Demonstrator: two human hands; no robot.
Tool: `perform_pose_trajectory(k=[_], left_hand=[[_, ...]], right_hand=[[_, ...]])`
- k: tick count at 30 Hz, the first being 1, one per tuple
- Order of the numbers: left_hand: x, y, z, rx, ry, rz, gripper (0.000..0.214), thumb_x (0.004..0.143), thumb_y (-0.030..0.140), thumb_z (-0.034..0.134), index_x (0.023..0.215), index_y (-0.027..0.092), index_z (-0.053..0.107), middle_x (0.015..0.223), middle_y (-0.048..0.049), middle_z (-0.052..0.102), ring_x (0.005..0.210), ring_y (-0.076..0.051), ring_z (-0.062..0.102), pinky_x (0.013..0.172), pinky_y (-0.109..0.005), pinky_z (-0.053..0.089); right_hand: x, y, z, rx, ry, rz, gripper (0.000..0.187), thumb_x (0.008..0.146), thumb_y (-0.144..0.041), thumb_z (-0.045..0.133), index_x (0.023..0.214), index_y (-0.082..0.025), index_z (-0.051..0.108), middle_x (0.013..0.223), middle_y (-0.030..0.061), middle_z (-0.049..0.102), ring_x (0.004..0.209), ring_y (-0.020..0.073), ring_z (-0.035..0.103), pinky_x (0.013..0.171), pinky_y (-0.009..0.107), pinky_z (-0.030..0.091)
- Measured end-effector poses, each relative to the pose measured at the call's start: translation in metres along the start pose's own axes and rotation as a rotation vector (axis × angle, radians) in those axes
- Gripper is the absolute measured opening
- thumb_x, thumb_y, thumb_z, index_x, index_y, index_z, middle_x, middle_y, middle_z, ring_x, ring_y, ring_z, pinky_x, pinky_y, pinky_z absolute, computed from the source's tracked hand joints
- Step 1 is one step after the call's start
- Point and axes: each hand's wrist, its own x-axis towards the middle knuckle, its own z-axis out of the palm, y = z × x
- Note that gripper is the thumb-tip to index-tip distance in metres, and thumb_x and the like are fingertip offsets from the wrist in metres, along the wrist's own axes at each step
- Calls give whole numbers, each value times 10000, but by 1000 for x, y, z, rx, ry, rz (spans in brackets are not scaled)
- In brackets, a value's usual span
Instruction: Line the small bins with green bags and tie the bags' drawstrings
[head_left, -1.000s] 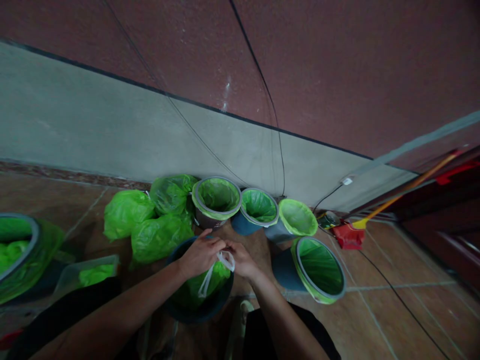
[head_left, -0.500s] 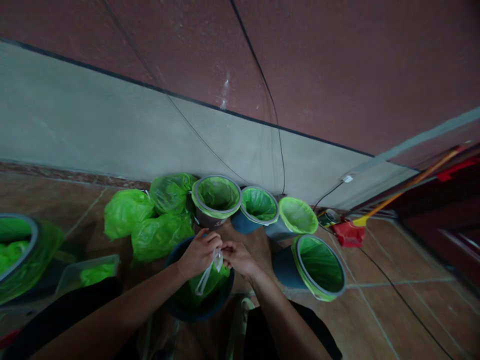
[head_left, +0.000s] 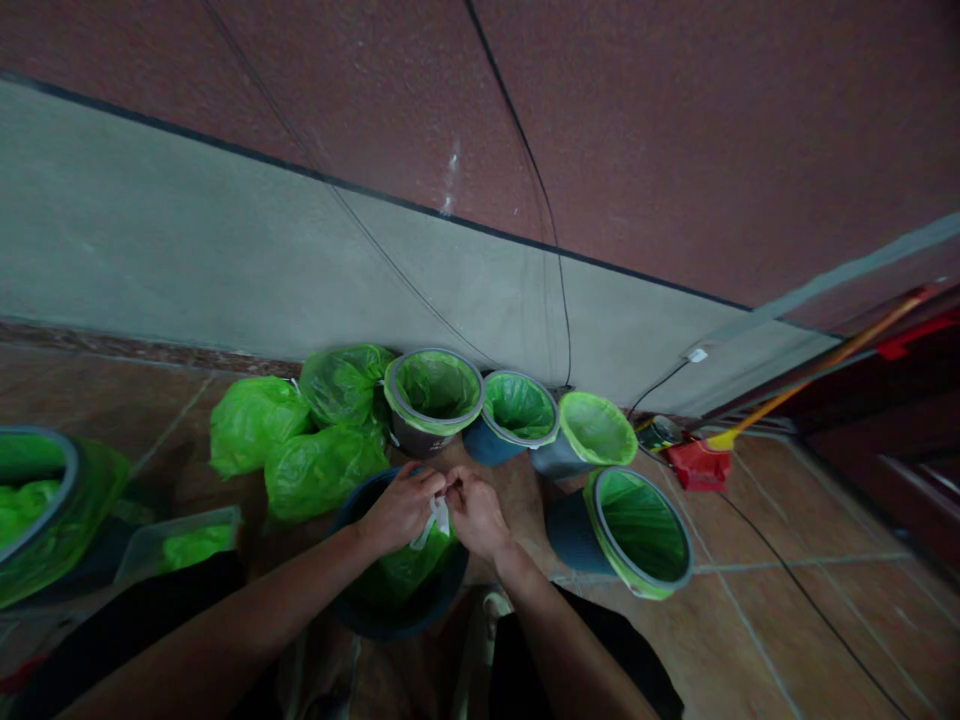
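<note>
Both hands met over the dark bin, which stood on the tiled floor directly in front of the person's knees. The left hand and the right hand were pressed close together above the bin's far rim, and the fingers of each were pinched shut on the white drawstring of the green bag that lined the bin. The drawstring showed as a short pale loop between the two palms, hanging just over the bag's gathered top. The bag itself sat inside the bin, its green plastic bunched beneath the hands.

Beyond the dark bin, along the foot of the wall, three lined bins stood in a row, each with a green liner folded over its grey rim. To the right of the dark bin a fourth lined bin lay tipped toward the camera, near but apart from it. To the left of the dark bin, three filled green bags were heaped together against the wall's base. Farther left of it, a clear container with green plastic inside sat on the floor, and another green-lined bin showed at the frame's edge. Well to the right of the dark bin, a red dustpan lay on the floor near the wall.
</note>
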Motion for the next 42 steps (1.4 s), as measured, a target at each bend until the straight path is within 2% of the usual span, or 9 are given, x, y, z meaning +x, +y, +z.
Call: perform_pose_trajectory(k=[6, 11, 16, 22, 29, 33, 35, 38, 42], left_hand=[[-1, -1, 0, -37, 20, 2, 209, 859, 36, 471, 876, 231, 544, 858, -17, 660, 899, -202, 641, 1060, -414, 426], [-3, -4, 1, -77, -8, 15, 141, 902, 117, 491, 818, 226, 517, 814, 3, 646, 844, -187, 634, 1064, -414, 413], [-5, -7, 1, -108, -51, 14, 156, 894, 96, 472, 814, 218, 528, 827, 2, 670, 862, -190, 645, 1050, -402, 400], [-6, -8, -2, -99, -58, 7, 138, 892, 116, 497, 813, 214, 554, 844, 2, 694, 905, -191, 662, 1051, -391, 372], [-3, -13, -14, -96, -34, 39, 197, 925, 166, 458, 789, 216, 592, 759, -8, 658, 771, -175, 611, 850, -331, 423], [-1, -13, -21, -119, -35, 57, 185, 898, 158, 478, 798, 217, 623, 753, -6, 663, 763, -171, 605, 822, -312, 427], [0, -12, -24, -117, -39, 15, 179, 882, 143, 489, 782, 215, 619, 743, -9, 659, 756, -175, 610, 786, -304, 424], [0, -14, -28, -64, -54, -145, 212, 882, 128, 481, 735, 208, 610, 712, -26, 657, 718, -187, 612, 721, -306, 411], [-3, -20, -35, 34, -148, -323, 183, 850, 121, 508, 789, 210, 656, 784, -58, 719, 781, -220, 667, 731, -316, 444]], right_hand=[[7, 13, 9, 325, -10, 47, 179, 896, -145, 489, 898, -220, 652, 881, 20, 733, 868, 179, 679, 831, 276, 520], [7, 12, 5, 203, -26, 93, 208, 912, -154, 501, 901, -212, 700, 877, 22, 746, 842, 165, 683, 809, 254, 496], [7, 11, -2, 122, -80, 131, 158, 918, -203, 576, 857, -194, 722, 856, 38, 749, 809, 165, 670, 751, 239, 464], [7, 12, -9, 59, -136, 119, 218, 921, -263, 615, 747, -179, 716, 695, 10, 681, 682, 137, 585, 618, 229, 364], [2, 15, -11, 110, -245, 53, 175, 890, -298, 664, 865, -180, 790, 704, -8, 697, 642, 127, 574, 588, 224, 356], [1, 13, -12, -76, -238, 73, 208, 901, -227, 621, 832, -193, 814, 788, 44, 768, 738, 165, 649, 672, 250, 407], [1, 10, -14, -165, -226, 76, 247, 913, -209, 597, 791, -196, 811, 804, 63, 781, 760, 182, 672, 692, 266, 413], [1, 8, -16, -247, -242, 81, 259, 911, -182, 594, 780, -198, 816, 814, 76, 786, 770, 192, 680, 695, 282, 400], [0, 9, -16, -335, -242, 108, 240, 910, -180, 615, 782, -188, 819, 783, 84, 766, 722, 186, 637, 662, 295, 360]])
